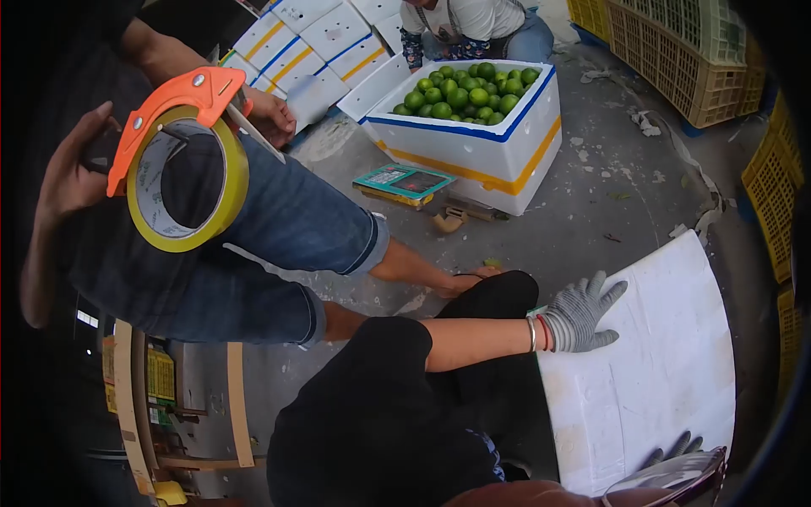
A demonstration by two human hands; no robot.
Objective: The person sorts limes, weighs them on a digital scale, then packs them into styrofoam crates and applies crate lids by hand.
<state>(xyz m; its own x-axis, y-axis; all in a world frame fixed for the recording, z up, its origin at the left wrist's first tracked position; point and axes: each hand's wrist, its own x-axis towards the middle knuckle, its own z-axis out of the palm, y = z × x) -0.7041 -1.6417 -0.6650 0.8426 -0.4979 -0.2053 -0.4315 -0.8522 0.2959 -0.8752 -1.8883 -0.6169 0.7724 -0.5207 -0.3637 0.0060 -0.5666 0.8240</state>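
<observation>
My left hand [583,314], in a grey striped glove, lies palm down with fingers spread on a large white foam panel [650,363]. Lower down, the gloved fingers of my right hand [676,449] rest apart on the same panel; the rest of that hand is hidden behind the glasses [667,482] at the bottom edge. Neither hand grips anything visible.
A co-worker in denim shorts [296,211] stands at left, near an orange tape dispenser [182,93] with yellow tape. A foam box [473,160] of green limes, a scale [403,181], another person [473,29], stacked foam boxes [312,34] and plastic crates [667,59] are beyond.
</observation>
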